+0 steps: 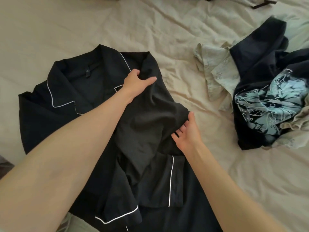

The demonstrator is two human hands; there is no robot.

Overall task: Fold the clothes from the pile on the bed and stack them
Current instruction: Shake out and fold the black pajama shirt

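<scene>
From the head camera I am looking down at a black pyjama shirt [93,101] with white piping, which is lying collar-up and spread across the cream bed sheet [192,30]. Its right side is being folded over the middle, so a thick bunch of dark cloth is lying across the front.

I am seeing the left hand [136,82] reaching far across to the upper edge of that folded part, near the collar. Its fingers are curling into the cloth and gripping a fold, with the thumb stretching out flat on top of the fabric.

The right hand [187,133] is sitting lower, at the right edge of the bunched cloth. Its fingers are lying straight and slightly apart, with the tips touching the shirt's edge and the palm turning upward; it is pinching nothing that I can make out.

Well apart to the right, the pile [267,91] is waiting on the sheet: a navy T-shirt [270,104] with a pale blue print is lying over a light beige shirt [217,67].

Along the top edge, more dark and pale cloth [234,0] is showing, too cropped for me to identify.
</scene>
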